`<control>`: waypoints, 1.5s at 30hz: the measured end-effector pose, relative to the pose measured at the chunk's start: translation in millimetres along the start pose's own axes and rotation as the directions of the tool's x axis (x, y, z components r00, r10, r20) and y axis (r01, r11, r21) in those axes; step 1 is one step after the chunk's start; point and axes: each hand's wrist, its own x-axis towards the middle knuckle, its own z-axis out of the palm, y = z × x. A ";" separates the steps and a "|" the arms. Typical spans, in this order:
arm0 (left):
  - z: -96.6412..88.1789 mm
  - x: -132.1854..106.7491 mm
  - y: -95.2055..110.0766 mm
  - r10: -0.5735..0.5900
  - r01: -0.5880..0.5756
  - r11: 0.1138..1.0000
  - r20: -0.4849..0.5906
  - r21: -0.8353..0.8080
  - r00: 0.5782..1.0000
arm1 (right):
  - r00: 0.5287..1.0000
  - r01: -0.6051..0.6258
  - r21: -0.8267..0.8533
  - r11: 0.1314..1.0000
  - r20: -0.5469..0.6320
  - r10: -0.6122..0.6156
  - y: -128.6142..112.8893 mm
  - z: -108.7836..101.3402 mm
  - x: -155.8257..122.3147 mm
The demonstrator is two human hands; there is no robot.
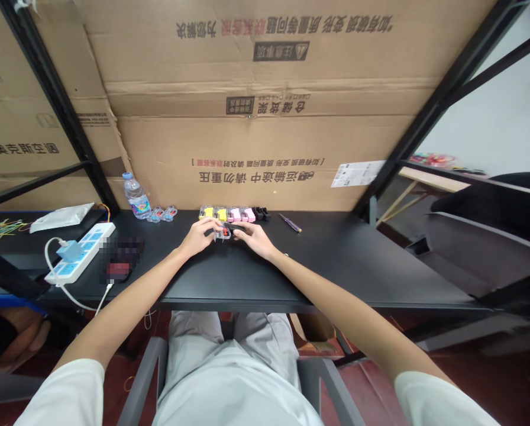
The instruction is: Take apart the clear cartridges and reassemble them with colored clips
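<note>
Both hands meet above the black tabletop, fingers curled in around small parts. My left hand grips a small clear plastic casing with red and dark bits inside. With thumb and fingers, my right hand pinches a small black part against the casing's upper right side. Finer detail is too small to make out. Just behind the hands stands a row of clear pieces with yellow inserts and pink inserts, ending in black parts. A slim screwdriver lies to their right.
Further left are clear pieces with red and blue bits, a water bottle, a white power strip with a plug and cable, and a blurred-out phone-like object. Cardboard walls the back; black shelf posts flank the table.
</note>
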 end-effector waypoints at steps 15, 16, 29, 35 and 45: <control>1.6 -2.1 -0.1 -0.037 0.037 0.999 0.016 -0.030 0.999 | 0.999 0.047 -0.102 0.994 0.006 -0.047 -9.1 2.4 -3.8; 1.7 -2.2 -0.1 -0.044 0.044 0.998 0.014 -0.034 0.999 | 0.999 0.047 -0.103 0.994 0.006 -0.047 -9.3 2.6 -3.8; 0.6 6.3 14.0 -0.264 0.273 0.951 0.083 -0.141 0.961 | 0.999 0.000 -0.070 0.998 0.039 0.003 -21.5 3.6 -4.9; 7.5 9.5 -1.0 -0.428 0.454 0.859 0.155 -0.236 0.890 | 0.996 -0.043 -0.111 0.993 0.069 0.051 -23.0 0.0 -2.9; 24.7 8.1 -12.7 -0.562 0.604 0.753 0.221 -0.263 0.797 | 0.982 -0.061 -0.229 0.971 0.160 0.100 -14.1 -7.0 9.6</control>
